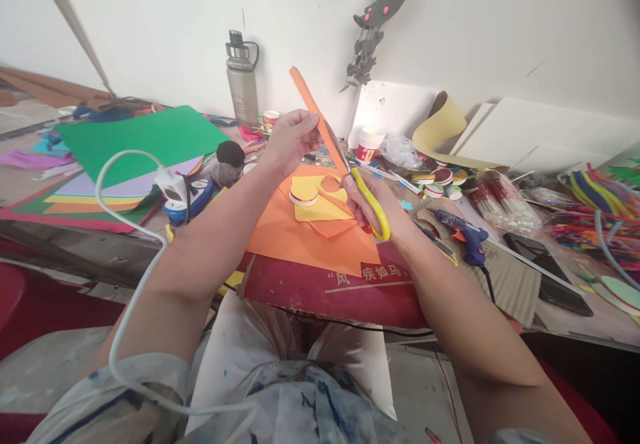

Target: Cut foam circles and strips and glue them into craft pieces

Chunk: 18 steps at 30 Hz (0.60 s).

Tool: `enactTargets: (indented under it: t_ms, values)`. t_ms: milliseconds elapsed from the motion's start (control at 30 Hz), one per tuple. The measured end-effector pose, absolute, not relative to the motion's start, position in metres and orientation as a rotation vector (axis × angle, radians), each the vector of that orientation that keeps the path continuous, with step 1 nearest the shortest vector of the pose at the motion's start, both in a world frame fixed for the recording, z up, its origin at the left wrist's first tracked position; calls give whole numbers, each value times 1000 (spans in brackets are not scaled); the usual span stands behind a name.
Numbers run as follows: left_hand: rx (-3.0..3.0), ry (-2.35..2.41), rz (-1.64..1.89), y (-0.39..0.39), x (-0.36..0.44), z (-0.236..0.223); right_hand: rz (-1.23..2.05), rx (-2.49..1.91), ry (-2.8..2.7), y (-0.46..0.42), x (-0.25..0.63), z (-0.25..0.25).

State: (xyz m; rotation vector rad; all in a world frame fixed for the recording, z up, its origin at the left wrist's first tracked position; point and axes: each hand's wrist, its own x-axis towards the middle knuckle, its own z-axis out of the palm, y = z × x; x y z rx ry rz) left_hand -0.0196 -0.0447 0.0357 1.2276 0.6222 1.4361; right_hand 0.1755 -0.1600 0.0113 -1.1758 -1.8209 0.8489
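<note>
My left hand (294, 143) pinches an orange strip (306, 91) and holds it up at a slant above the table. In my right hand (373, 197) is a pair of scissors (371, 202) with yellow handles. Their blades lie along the strip, near its lower part; how far they are apart I cannot tell. Below my hands, a large orange sheet (285, 241) lies flat. On it rests a yellow sheet (327, 212) with cut-out shapes, and a round piece with a pale, red-lined rim (303, 195) sits on the yellow sheet's left side.
A grey bottle (243, 84) stands by the wall. Paper cups (370, 144) are at the back. To the right are a blue glue gun (470, 241), a black phone (547, 274) and bundled pipe cleaners (600, 197). A white cable (125, 311) loops past my left arm. A green sheet (145, 139) lies left.
</note>
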Motion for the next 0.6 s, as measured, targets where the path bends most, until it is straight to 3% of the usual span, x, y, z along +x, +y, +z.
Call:
enactTargets:
  t_ms: [600]
  values:
    - [1225, 641, 1423, -42, -16, 31, 903, -1155, -1756, -164, 171, 13]
